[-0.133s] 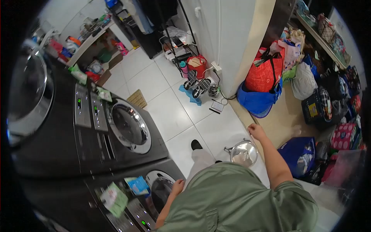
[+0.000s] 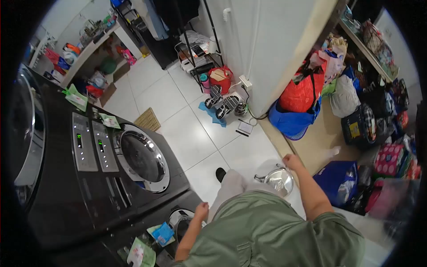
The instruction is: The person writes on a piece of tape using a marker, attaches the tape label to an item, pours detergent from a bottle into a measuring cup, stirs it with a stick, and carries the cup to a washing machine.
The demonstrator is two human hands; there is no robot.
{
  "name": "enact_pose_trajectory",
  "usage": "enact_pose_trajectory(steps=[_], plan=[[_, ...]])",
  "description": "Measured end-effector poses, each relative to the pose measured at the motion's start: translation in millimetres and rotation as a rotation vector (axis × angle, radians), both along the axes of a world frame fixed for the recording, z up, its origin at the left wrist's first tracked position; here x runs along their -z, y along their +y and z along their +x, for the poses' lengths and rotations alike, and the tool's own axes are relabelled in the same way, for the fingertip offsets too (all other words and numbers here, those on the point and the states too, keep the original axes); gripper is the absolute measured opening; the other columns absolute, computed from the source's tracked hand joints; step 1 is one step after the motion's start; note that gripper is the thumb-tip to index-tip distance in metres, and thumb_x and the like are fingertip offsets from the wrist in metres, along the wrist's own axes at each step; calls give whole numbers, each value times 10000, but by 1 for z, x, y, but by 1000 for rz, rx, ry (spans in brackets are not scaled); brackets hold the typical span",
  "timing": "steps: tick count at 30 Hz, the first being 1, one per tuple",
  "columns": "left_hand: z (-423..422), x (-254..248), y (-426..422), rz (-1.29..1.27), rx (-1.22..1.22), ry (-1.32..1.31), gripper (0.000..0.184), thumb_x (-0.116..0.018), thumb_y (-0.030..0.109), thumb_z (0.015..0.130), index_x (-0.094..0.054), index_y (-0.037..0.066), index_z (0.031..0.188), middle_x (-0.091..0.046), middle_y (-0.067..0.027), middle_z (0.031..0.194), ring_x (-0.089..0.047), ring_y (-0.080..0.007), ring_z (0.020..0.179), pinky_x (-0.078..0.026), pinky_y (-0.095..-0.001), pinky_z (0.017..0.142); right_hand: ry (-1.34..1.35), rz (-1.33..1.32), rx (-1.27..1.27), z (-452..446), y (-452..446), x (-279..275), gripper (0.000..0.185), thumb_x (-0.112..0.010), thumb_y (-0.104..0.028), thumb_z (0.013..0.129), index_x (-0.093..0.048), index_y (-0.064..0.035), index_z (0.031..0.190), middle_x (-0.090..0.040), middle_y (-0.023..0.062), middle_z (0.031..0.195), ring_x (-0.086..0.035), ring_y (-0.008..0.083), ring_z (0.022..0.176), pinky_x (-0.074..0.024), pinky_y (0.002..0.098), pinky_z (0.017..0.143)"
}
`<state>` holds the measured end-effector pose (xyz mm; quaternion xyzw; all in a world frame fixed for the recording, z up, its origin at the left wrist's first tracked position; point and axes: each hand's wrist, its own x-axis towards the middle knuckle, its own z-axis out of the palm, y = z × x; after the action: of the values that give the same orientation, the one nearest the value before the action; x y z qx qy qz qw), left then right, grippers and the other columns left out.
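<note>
My left hand (image 2: 202,209) is loosely curled with nothing visible in it. It hangs beside my leg, nearest to the round door (image 2: 180,221) of the front-loading machine at the lower left. My right hand (image 2: 291,161), its fingers also curled, shows nothing in it. Just below and left of that hand stands a round, shiny, metal-topped object (image 2: 282,181) with dark bracket-like parts; its exact kind I cannot make out. Blue and green packets (image 2: 163,233) lie on the machine near my left forearm.
Dark front-loading machines (image 2: 142,155) line the left side. Ahead on the white tiles are a woven mat (image 2: 147,119), shoes (image 2: 227,106) on a blue cloth and a small white device (image 2: 244,127). Filled bags, including a red one (image 2: 299,93) and a dark blue one (image 2: 336,182), crowd the right.
The view has shifted slightly, so the machines and floor items sit further left. My left hand appears a little higher and my right hand a little lower in the picture.
</note>
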<state>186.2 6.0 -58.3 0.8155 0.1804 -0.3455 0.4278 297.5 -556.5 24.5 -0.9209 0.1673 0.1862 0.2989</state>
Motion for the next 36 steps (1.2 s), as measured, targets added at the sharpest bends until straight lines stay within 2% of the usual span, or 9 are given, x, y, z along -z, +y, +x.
enact_pose_trajectory(steps=[6, 11, 12, 14, 18, 21, 29, 32, 36], plan=[[121, -52, -46, -345, -493, 56, 321, -493, 182, 996, -575, 37, 1270, -650, -102, 1052, -631, -160, 884, -498, -282, 797, 345, 4, -204, 45, 48, 32, 285, -690, -267, 822, -710, -49, 1004, -723, 151, 925, -697, 284, 865, -542, 383, 801], [117, -11, -74, -64, 50, 51, 366, -543, 271, 980, -597, 68, 1280, -678, -79, 1002, -641, -187, 953, -497, -306, 810, 291, 12, -232, 125, 65, 92, 255, -654, -284, 838, -714, -70, 963, -709, 169, 978, -672, 346, 934, -531, 427, 838], [104, 8, -74, -69, 43, 84, 393, -575, 306, 941, -627, 43, 1228, -625, -215, 1146, -599, -357, 1100, -473, -412, 960, 287, 33, -210, 145, 67, 104, 255, -665, -287, 833, -721, -69, 953, -713, 167, 967, -678, 338, 920, -535, 422, 825], [124, -50, -101, 153, 107, 152, 505, -603, 337, 916, -549, 56, 1332, -474, -261, 1347, -490, -403, 1240, -426, -423, 1037, 287, 76, -162, 180, 64, 138, 254, -686, -293, 823, -733, -68, 933, -720, 162, 944, -690, 323, 891, -545, 411, 800], [110, 22, -123, 314, -76, 181, 673, -659, 346, 873, -430, 43, 1428, -205, -347, 1473, -396, -505, 1296, -407, -452, 1070, 331, -171, -379, 235, 28, 289, 224, -669, -272, 821, -739, -86, 926, -716, 165, 962, -679, 335, 921, -539, 435, 828], [117, 93, -138, 332, -97, 124, 656, -677, 330, 858, -458, 42, 1406, -219, -351, 1466, -389, -509, 1304, -425, -460, 1055, 345, -196, -216, 267, 5, 378, 294, -620, -201, 856, -672, -116, 1133, -688, 172, 1085, -657, 345, 1014, -525, 443, 884], [242, 343, -108, 103, 348, -134, 452, -618, 218, 917, -534, 36, 1321, -575, -234, 1236, -564, -404, 1138, -465, -443, 981, 297, -388, -208, 335, -17, 551, 528, -463, -83, 926, -452, -231, 1434, -669, 173, 1119, -645, 351, 1077, -524, 455, 903], [300, 384, -94, 369, 468, -252, 417, -617, 200, 915, -549, 53, 1299, -586, -208, 1206, -602, -393, 1056, -507, -443, 895, 142, -443, -332, 345, -26, 596, 394, -479, -119, 927, -554, -205, 1304, -678, 180, 1050, -670, 353, 965, -535, 462, 814], [343, 387, -127, 179, 56, -437, 308, -590, 123, 934, -610, 33, 1228, -633, -171, 1150, -639, -331, 1006, -518, -376, 861, -193, -313, -380, 346, -36, 605, 121, -576, -158, 903, -649, -109, 985, -673, 151, 836, -674, 322, 781, -518, 449, 654]])
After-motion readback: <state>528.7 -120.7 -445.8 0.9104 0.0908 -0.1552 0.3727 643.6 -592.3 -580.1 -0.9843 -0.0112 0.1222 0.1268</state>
